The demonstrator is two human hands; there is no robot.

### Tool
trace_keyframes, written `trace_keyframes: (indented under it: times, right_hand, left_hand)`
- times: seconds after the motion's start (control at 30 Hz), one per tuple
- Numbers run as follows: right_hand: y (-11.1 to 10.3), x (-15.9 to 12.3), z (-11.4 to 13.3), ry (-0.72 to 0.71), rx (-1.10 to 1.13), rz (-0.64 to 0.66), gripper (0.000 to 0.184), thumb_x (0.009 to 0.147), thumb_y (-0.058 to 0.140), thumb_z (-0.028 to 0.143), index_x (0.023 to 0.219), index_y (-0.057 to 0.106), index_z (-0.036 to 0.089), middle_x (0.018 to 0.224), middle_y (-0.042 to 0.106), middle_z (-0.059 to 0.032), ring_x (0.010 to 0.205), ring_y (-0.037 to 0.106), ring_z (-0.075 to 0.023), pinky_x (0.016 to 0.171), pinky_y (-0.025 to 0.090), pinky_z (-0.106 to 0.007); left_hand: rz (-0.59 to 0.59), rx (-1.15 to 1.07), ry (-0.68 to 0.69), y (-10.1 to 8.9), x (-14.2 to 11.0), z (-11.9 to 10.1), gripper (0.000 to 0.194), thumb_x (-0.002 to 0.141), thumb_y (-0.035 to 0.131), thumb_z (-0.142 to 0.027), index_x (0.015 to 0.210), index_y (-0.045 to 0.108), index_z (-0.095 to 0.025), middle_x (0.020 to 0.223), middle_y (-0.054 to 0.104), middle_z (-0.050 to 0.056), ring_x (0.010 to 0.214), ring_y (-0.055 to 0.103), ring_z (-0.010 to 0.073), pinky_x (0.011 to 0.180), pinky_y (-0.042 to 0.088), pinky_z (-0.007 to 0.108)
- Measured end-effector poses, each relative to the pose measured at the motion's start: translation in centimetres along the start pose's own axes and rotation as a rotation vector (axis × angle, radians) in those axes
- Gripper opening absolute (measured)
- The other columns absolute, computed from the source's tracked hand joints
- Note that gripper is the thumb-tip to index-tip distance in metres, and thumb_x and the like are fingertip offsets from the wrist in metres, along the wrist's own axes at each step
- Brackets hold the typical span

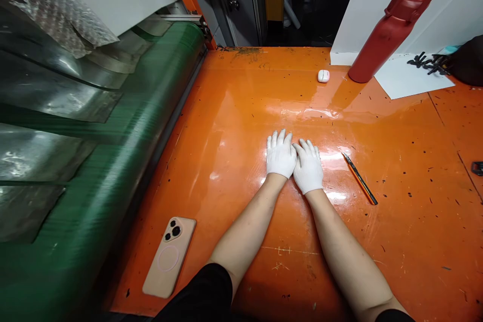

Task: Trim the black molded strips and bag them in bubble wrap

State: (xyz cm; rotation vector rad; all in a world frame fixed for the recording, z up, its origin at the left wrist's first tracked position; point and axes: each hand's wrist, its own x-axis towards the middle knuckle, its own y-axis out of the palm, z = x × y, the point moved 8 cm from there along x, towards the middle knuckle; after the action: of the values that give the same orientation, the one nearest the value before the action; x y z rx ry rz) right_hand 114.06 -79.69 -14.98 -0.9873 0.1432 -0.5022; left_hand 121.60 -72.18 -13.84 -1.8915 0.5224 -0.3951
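Observation:
My left hand (281,154) and my right hand (308,166), both in white gloves, lie palm down on the orange tabletop (226,161). Their fingers point away from me, and the thumbs meet between them. Neither hand holds anything. To the right of my right hand lies a slim craft knife (360,179) with a black and orange handle, its blade end pointing away from me. A phone in a beige case (169,257) rests camera side up near the front left of the table, well apart from my left arm.
A green conveyor belt (151,110) with clear plastic strips (64,80) over it runs along the left. Toward the back right stand a red bottle (385,35) and a small white case (323,76). White paper (400,80) lies beside the bottle.

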Motion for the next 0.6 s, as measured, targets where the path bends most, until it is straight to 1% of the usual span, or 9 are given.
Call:
trace_keyframes:
  times: [0.37,0.6]
  right_hand:
    - [-0.03,0.02,-0.02,0.002,-0.002,0.001,0.045,0.105,0.042,0.024,0.14,0.069,0.016,0.161,0.054,-0.013,0.155,0.04,-0.0302,0.132,0.024,-0.055]
    - [-0.03,0.06,0.14,-0.01,-0.015,-0.001,0.045,0.105,0.041,0.024,0.14,0.069,0.016,0.16,0.054,-0.0136,0.154,0.041,-0.0309,0.131,0.026,-0.055]
  left_hand:
    - [-0.002,0.018,-0.002,0.01,0.03,0.03,0.052,0.106,0.039,-0.027,0.155,0.058,-0.02,0.168,0.045,0.005,0.159,0.034,0.0302,0.136,0.023,0.051]
    - [0.008,0.012,-0.007,-0.04,0.05,0.01,0.053,0.106,0.039,-0.027,0.155,0.058,-0.019,0.169,0.045,0.005,0.159,0.034,0.0307,0.136,0.023,0.051]
